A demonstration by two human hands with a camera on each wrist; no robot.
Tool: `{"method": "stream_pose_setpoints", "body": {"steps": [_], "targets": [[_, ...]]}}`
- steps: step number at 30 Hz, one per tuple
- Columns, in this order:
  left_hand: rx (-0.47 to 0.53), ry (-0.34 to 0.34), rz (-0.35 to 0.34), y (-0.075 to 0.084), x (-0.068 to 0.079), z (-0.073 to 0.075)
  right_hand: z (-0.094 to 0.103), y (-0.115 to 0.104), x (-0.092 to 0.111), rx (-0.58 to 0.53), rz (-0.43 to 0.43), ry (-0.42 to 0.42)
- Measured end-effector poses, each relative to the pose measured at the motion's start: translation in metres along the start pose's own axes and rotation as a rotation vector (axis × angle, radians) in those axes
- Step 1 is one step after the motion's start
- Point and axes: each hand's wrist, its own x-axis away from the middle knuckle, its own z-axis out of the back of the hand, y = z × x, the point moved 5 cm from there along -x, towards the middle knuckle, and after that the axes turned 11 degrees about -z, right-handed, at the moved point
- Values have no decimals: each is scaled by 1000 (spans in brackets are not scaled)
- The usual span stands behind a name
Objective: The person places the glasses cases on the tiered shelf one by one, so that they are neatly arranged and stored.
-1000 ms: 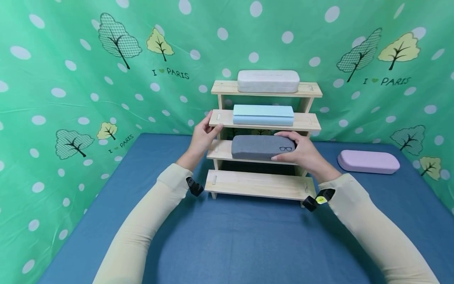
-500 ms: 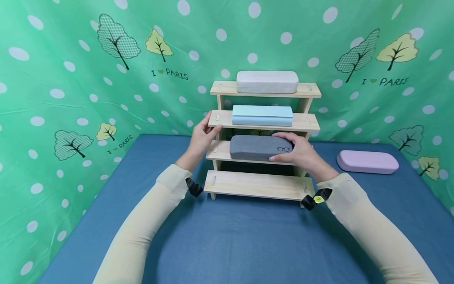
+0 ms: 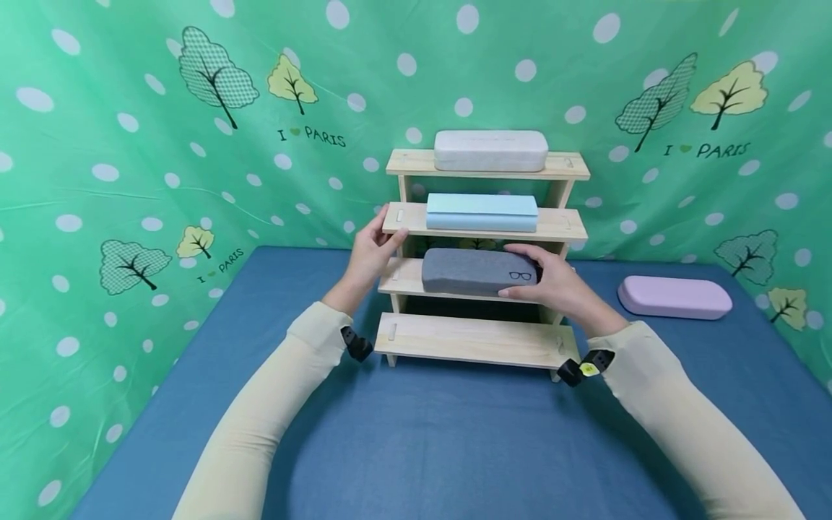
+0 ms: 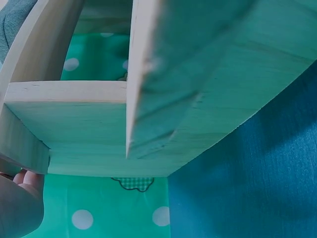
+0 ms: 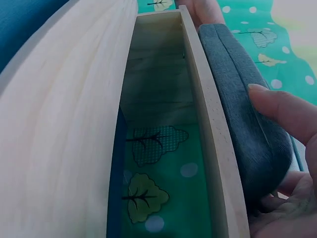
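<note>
A wooden tiered display rack (image 3: 474,338) stands on the blue cloth. My left hand (image 3: 373,251) holds the left end of its second tier from the top, thumb at the front edge; in the left wrist view its fingers are partly hidden by the wood. My right hand (image 3: 555,282) is round the right end of a grey glasses case (image 3: 471,271) on the third tier, thumb at the front and fingers behind. In the right wrist view the thumb (image 5: 277,106) touches the case near its seam. A light blue glasses case (image 3: 482,212) lies on the second tier.
A white glasses case (image 3: 490,151) lies on the top tier. To the right of the rack, a lilac glasses case (image 3: 674,297) lies on the blue cloth (image 3: 429,448). A green dotted curtain (image 3: 312,188) hangs close behind the rack.
My right hand has shifted slightly to the right along the grey glasses case over the last half second. My left hand and the rack look unchanged.
</note>
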Motion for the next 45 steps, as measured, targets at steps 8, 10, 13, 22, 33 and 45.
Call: {"method": "stream_pose_setpoints", "body": {"steps": [8, 10, 13, 22, 33, 45], "targets": [[-4, 3, -2, 1, -1, -1, 10, 7, 15, -15, 48, -23], [-5, 3, -3, 2, -1, 0, 14, 10, 19, -26, 50, -25], [-10, 1, 0, 2, 0, 0, 23, 14, 27, -10, 54, -19], [6, -2, -2, -12, -3, 2, 60, 38, 51, 46, 103, 24], [39, -5, -16, -19, -5, 3, 108, 111, 63, 34, 27, 62], [9, -18, -16, -4, 0, 1, 139, 193, 57, 43, -103, 113]]}}
